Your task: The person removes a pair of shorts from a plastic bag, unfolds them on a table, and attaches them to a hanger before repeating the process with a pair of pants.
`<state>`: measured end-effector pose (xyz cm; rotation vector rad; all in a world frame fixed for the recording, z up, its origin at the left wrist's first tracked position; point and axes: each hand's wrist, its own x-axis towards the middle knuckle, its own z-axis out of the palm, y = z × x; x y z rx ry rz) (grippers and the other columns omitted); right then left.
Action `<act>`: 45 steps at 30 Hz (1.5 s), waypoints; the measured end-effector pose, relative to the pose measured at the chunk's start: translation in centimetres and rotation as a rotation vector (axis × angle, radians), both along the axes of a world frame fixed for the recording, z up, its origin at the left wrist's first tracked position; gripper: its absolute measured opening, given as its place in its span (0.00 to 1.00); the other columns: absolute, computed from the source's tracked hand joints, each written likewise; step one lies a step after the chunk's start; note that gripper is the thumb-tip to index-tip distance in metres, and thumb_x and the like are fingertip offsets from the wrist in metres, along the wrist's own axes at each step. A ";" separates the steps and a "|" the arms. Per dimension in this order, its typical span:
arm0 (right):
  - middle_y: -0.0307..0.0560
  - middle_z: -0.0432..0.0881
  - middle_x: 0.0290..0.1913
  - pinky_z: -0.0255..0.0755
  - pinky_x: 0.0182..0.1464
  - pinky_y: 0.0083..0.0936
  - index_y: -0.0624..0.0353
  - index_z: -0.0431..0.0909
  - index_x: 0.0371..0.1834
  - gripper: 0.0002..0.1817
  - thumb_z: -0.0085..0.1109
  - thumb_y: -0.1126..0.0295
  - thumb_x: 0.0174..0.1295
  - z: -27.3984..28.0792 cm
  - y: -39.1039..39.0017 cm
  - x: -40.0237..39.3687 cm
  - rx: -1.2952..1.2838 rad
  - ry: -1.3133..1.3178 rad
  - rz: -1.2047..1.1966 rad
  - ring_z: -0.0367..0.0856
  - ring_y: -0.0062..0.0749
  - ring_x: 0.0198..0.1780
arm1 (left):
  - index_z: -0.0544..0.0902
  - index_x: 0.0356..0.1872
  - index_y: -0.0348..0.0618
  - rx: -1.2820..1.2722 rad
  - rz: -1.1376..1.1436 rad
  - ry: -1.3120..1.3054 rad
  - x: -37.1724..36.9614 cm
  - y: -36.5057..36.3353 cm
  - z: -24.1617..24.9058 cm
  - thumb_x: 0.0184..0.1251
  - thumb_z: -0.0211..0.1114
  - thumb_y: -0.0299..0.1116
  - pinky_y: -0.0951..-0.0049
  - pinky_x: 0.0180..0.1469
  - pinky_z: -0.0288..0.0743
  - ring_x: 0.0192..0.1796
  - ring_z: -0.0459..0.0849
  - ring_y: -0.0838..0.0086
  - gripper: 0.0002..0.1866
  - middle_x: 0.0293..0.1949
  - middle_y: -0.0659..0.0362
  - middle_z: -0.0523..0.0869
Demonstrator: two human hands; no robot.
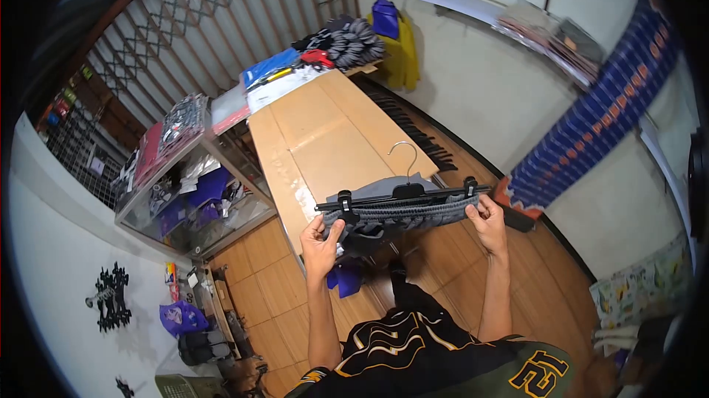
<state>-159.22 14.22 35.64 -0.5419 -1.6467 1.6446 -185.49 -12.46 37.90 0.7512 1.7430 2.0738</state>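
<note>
Grey shorts [413,215] with a gathered elastic waistband hang from a black clip hanger [408,191] with a metal hook. My left hand [322,248] pinches the left end of the waistband, just below the left clip [345,204]. At the other end, my right hand [489,225] grips the waistband's right corner beside the right clip [470,186]. Both hands hold the shorts stretched out in front of my body, over the near end of a wooden table [325,128]. The lower part of the shorts is bunched and dark, partly hidden from above.
A pile of dark grey garments [347,43] and a blue packet [269,66] lie at the table's far end. Left of it stands a glass display case [199,199]. Black hangers [112,298] hang on the left wall. A rolled blue patterned cloth [591,117] leans at the right.
</note>
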 end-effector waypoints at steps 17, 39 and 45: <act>0.39 0.87 0.47 0.73 0.53 0.18 0.66 0.79 0.62 0.19 0.67 0.73 0.70 -0.4 -15.2 41.1 -0.134 0.098 -0.946 0.80 0.17 0.47 | 0.86 0.48 0.32 -0.067 -0.880 -0.011 32.0 13.4 -0.5 0.71 0.72 0.29 0.81 0.46 0.74 0.41 0.81 0.85 0.11 0.40 0.65 0.89; 0.34 0.85 0.46 0.71 0.55 0.21 0.67 0.81 0.54 0.15 0.67 0.68 0.70 -11.3 -47.8 83.7 -0.196 0.121 -2.129 0.76 0.17 0.48 | 0.85 0.49 0.33 -0.098 -2.039 0.085 100.8 12.7 -9.6 0.72 0.70 0.26 0.82 0.48 0.73 0.43 0.82 0.84 0.09 0.43 0.63 0.89; 0.33 0.84 0.43 0.71 0.52 0.19 0.67 0.81 0.53 0.15 0.68 0.67 0.70 -13.2 -49.4 93.2 -0.244 0.210 -2.326 0.75 0.16 0.46 | 0.84 0.49 0.33 -0.101 -2.289 0.110 118.6 12.4 -11.5 0.74 0.68 0.26 0.82 0.49 0.74 0.45 0.83 0.84 0.09 0.44 0.63 0.89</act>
